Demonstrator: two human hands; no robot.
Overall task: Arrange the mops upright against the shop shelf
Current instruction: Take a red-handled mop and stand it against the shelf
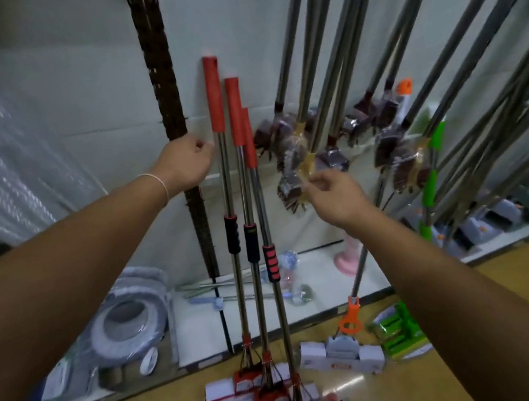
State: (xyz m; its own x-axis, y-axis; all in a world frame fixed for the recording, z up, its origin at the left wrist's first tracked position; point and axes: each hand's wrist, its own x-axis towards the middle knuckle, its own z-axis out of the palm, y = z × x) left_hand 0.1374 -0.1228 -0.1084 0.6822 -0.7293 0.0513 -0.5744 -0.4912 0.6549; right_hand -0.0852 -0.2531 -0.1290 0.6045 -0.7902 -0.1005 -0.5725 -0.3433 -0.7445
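Mops: I see three red-handled mops (244, 182) standing side by side — their tops lean on the white shelf wall (101, 97) and their white sponge heads (269, 398) sit on the wood floor (503, 286).
My left hand (186, 163): it is right beside the far-left pole, fingers curled in. It looks like it just touches the pole, but I cannot tell if it grips it.
My right hand (334, 192): it is in the air near the wrapped brushes (297, 152), fingers loose, holding nothing I can see.
Doing it well: I think I should steady the left pole gently, then nudge each top so the three lean the same way — no hard pushes.
Watch out: I think a slanted pole could slide and knock over the others.
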